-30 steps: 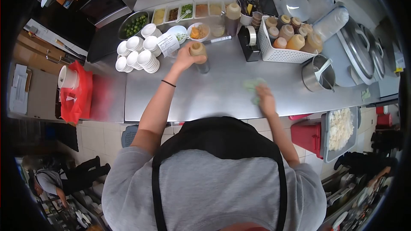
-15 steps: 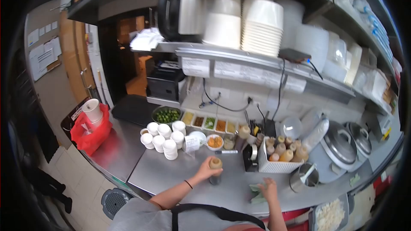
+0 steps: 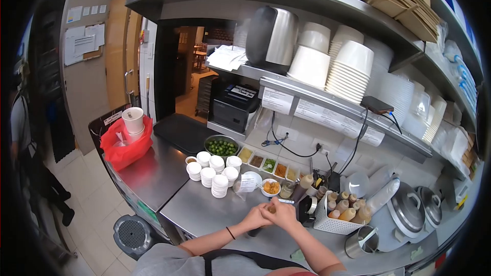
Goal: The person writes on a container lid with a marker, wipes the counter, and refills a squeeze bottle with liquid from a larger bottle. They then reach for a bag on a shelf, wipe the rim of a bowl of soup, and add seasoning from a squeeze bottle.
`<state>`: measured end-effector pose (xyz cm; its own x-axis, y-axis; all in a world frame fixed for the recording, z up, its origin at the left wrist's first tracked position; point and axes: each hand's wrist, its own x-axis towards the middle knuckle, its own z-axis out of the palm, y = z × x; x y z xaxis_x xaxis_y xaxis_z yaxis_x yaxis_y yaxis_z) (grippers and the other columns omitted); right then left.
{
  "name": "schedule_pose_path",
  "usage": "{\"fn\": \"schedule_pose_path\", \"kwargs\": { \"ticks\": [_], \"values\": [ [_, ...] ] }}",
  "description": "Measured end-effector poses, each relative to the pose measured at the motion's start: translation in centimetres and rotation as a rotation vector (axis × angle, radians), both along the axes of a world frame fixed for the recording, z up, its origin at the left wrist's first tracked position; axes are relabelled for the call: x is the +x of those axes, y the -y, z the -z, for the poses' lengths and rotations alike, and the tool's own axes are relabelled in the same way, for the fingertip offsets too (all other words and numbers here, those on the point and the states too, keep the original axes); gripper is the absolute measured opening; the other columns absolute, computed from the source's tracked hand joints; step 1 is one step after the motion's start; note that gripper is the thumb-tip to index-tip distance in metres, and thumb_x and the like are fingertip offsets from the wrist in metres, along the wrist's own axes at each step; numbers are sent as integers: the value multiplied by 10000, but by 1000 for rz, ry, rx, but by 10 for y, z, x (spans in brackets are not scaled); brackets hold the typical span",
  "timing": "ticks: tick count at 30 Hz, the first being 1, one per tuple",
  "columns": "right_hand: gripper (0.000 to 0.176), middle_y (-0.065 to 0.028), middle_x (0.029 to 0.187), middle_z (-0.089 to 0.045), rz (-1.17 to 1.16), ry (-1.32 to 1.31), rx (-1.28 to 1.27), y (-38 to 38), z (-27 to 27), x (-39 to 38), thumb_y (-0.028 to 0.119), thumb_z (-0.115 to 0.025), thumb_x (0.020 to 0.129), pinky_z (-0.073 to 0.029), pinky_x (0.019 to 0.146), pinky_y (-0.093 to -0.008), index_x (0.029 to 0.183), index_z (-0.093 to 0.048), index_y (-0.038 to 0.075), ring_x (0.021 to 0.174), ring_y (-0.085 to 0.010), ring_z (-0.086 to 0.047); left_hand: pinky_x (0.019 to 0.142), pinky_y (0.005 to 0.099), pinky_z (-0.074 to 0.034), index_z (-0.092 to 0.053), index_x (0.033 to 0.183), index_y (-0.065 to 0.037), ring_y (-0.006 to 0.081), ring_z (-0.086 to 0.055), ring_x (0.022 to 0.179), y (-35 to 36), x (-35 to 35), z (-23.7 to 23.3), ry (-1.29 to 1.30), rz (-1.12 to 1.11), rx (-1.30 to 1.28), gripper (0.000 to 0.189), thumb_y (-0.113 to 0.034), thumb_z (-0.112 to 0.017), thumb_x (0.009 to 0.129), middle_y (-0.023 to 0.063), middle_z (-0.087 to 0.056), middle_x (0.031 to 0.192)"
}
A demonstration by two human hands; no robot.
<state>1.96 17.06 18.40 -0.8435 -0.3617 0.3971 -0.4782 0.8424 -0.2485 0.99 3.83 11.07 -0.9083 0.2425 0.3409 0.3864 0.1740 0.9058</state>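
Steel counter (image 3: 199, 212) below, forearms (image 3: 217, 237) slanting inward, hands (image 3: 282, 213) together, curled snugly around a tan-topped bottle (image 3: 270, 208)

No wording can be read. Print too small to make out stands on the white sheets (image 3: 277, 100) along the metal shelf (image 3: 406, 143), the papers (image 3: 84, 44) on the grey panel (image 3: 88, 94), and the bag label (image 3: 247, 183) on the tabletop (image 3: 197, 209). The upper paper cup (image 3: 133, 120) bears illegible dark marks.
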Motion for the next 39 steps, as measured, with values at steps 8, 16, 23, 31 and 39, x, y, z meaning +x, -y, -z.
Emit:
{"fn": "schedule_pose_path", "kwargs": {
  "ticks": [8,16,23,31,39],
  "values": [
    [401,-145,702,-593,-331,111,-39,15,-9,-11,465,-606,740,-468,563,-398,851,-515,91,654,-335,-599,782,256,-437,-480,1113,-30,97,-511,892,42,5,-25,145,372,175,555,-118,-706,614,27,-555,1012],
    [579,-155,1125,-534,-386,193,75,15,-41,-32,290,-656,746,-450,814,-380,1231,-431,67,988,-290,-556,780,344,-452,-520,1034,-32,234,-577,889,60,-29,-14,-78,95,-89,627,-310,-793,543,143,-588,933],
    [467,-131,1134,-538,-469,84,11,27,-33,-38,115,-666,705,-411,875,-360,1144,-510,81,1011,-279,-532,824,343,-435,-488,1085,6,244,-564,946,70,-35,-13,13,101,-143,681,-278,-792,546,144,-572,1015],
    [431,-99,1063,-554,-452,341,4,37,-10,-47,-26,-625,659,-402,886,-346,1076,-545,55,1011,-278,-521,832,328,-428,-482,1079,-10,230,-556,954,76,-43,13,-6,174,-42,658,-238,-796,548,129,-569,1011],
    [340,-172,920,-600,-223,393,40,-11,77,-57,66,-698,594,-463,767,-369,921,-609,31,873,-318,-569,839,308,-423,-507,1029,-43,196,-542,933,72,-41,23,54,78,-101,578,-228,-805,570,92,-563,989]
  ]
}}
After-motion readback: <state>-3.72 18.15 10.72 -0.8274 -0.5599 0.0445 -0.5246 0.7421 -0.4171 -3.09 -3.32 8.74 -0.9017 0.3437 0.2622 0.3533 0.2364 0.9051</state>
